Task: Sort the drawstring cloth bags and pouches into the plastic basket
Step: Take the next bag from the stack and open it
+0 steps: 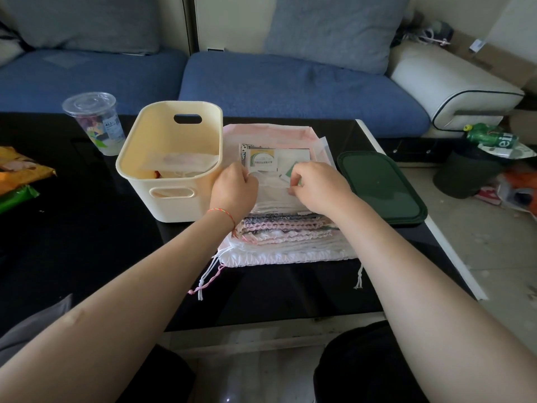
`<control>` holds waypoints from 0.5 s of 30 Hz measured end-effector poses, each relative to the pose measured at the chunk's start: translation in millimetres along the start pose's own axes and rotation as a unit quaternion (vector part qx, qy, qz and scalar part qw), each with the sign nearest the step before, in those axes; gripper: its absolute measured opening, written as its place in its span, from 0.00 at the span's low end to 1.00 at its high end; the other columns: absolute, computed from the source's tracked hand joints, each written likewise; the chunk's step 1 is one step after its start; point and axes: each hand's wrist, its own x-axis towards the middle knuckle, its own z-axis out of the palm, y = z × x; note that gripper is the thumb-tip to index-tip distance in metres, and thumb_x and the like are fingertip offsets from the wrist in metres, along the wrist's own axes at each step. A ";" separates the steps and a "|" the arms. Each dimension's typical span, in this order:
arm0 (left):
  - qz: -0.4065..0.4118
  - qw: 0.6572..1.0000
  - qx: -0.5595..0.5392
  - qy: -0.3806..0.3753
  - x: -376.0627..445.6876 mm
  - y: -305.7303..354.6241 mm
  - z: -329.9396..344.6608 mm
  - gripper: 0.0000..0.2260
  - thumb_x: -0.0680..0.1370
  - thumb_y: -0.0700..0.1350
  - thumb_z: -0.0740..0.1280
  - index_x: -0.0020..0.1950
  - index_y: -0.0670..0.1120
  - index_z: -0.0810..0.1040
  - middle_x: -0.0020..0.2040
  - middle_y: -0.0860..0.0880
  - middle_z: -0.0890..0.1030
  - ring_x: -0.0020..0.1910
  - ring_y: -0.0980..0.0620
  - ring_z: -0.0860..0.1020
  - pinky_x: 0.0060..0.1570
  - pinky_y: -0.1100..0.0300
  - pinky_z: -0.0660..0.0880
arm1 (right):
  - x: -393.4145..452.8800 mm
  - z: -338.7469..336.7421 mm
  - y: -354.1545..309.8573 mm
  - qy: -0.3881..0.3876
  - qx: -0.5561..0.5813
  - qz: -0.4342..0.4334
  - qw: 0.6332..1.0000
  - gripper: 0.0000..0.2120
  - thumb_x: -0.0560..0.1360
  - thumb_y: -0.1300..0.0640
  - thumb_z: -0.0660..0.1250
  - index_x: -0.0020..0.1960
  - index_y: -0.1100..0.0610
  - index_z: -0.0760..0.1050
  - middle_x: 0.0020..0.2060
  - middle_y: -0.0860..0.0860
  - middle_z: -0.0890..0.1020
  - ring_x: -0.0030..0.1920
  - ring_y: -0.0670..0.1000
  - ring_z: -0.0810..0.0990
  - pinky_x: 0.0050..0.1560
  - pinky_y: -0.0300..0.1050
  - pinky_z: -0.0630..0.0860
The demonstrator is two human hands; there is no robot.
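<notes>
One basket (170, 181), one bag stack (286, 231); left hand (234, 186) and right hand (316, 184) both pinching top white pouch (273, 196), fingers curled.

one cream plastic basket (171, 158) with one pale pouch (180, 162) visible inside, one stack of drawstring cloth bags (286, 237) too layered to count, two hands, left hand (235, 184), right hand (318, 184), one lidded plastic cup (94, 123), one dark green lid (383, 187), one green bottle (491, 136)

Both hands (273, 187) pinching white pouch (271, 196) atop stack beside basket (171, 161).
</notes>
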 end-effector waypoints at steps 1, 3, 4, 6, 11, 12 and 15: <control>-0.001 1.000 0.003 0.005 0.3 -0.7 -1.3 0.13 0.78 0.41 0.60 0.35 0.46 0.62 0.31 0.51 0.66 0.36 0.46 0.65 0.33 0.55 0.54 | -0.1 -0.9 3.0 -0.006 -0.009 0.005 1.000 0.05 0.78 0.52 0.68 0.49 0.55 0.78 0.49 0.50 0.80 0.46 0.52 0.75 0.41 0.45 0.69; 0.014 1.000 -0.007 0.020 -0.3 1.8 -2.7 0.10 0.80 0.42 0.60 0.39 0.43 0.65 0.33 0.50 0.67 0.37 0.45 0.67 0.35 0.56 0.55 | -0.9 -2.2 6.1 -0.017 -0.023 0.010 1.000 0.06 0.78 0.54 0.68 0.52 0.56 0.80 0.51 0.52 0.80 0.49 0.54 0.77 0.43 0.45 0.71; 0.030 0.999 -0.020 0.027 -1.1 4.9 -2.2 0.07 0.79 0.41 0.59 0.42 0.42 0.67 0.35 0.49 0.69 0.39 0.44 0.69 0.36 0.57 0.56 | -1.0 -2.1 5.8 -0.021 -0.032 0.009 0.999 0.07 0.78 0.55 0.68 0.52 0.57 0.80 0.52 0.53 0.80 0.49 0.55 0.78 0.44 0.46 0.73; 0.083 0.995 -0.040 0.036 -5.7 10.9 -0.7 0.05 0.76 0.35 0.58 0.51 0.38 0.71 0.45 0.45 0.74 0.48 0.42 0.72 0.43 0.60 0.62 | -0.6 -0.1 2.5 -0.025 -0.059 0.004 0.998 0.07 0.77 0.56 0.68 0.51 0.60 0.80 0.51 0.56 0.81 0.49 0.57 0.79 0.46 0.49 0.77; 0.238 0.970 0.004 0.053 -9.9 18.4 -3.2 0.26 0.66 0.36 0.59 0.63 0.42 0.74 0.58 0.44 0.77 0.57 0.43 0.73 0.60 0.51 0.69 | 1.2 1.3 -6.5 -0.009 -0.072 -0.003 0.997 0.06 0.76 0.59 0.68 0.51 0.59 0.80 0.50 0.56 0.80 0.48 0.58 0.79 0.43 0.46 0.73; 0.236 0.972 0.010 0.022 -9.5 17.2 -1.5 0.21 0.67 0.39 0.60 0.59 0.42 0.77 0.55 0.45 0.79 0.54 0.43 0.75 0.57 0.50 0.71 | 0.7 0.6 -8.6 -0.003 -0.067 -0.006 0.998 0.06 0.76 0.58 0.68 0.52 0.58 0.80 0.50 0.55 0.80 0.49 0.57 0.78 0.42 0.45 0.71; 0.168 0.980 0.043 -0.095 -9.6 11.5 5.5 0.10 0.73 0.46 0.66 0.51 0.44 0.77 0.47 0.48 0.78 0.48 0.47 0.77 0.51 0.51 0.75 | 0.3 -0.7 -15.4 0.017 -0.057 -0.017 0.998 0.08 0.77 0.56 0.68 0.55 0.55 0.80 0.51 0.53 0.81 0.49 0.54 0.78 0.41 0.43 0.66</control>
